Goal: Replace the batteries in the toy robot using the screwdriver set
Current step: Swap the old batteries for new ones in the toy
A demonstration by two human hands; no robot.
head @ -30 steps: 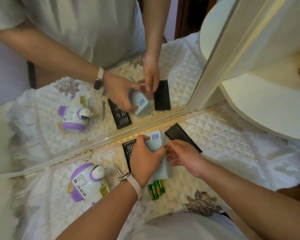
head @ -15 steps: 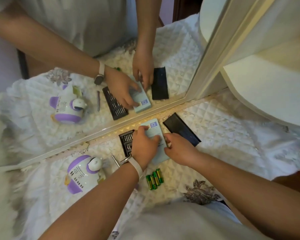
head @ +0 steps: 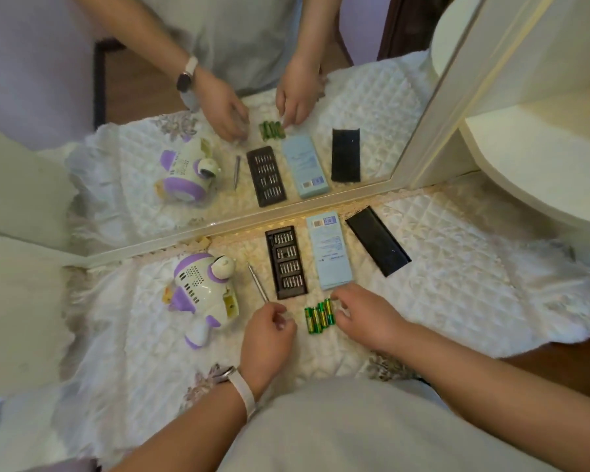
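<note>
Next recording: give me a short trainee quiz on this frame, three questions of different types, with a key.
1. True or false: the blue box lies between the bit tray and the black lid.
2. Fill in: the screwdriver lies between the toy robot and the ____.
3. Which is closest to the green batteries? A) right hand B) toy robot C) black lid

Key: 1 true; 2 bit tray; 3 A.
</note>
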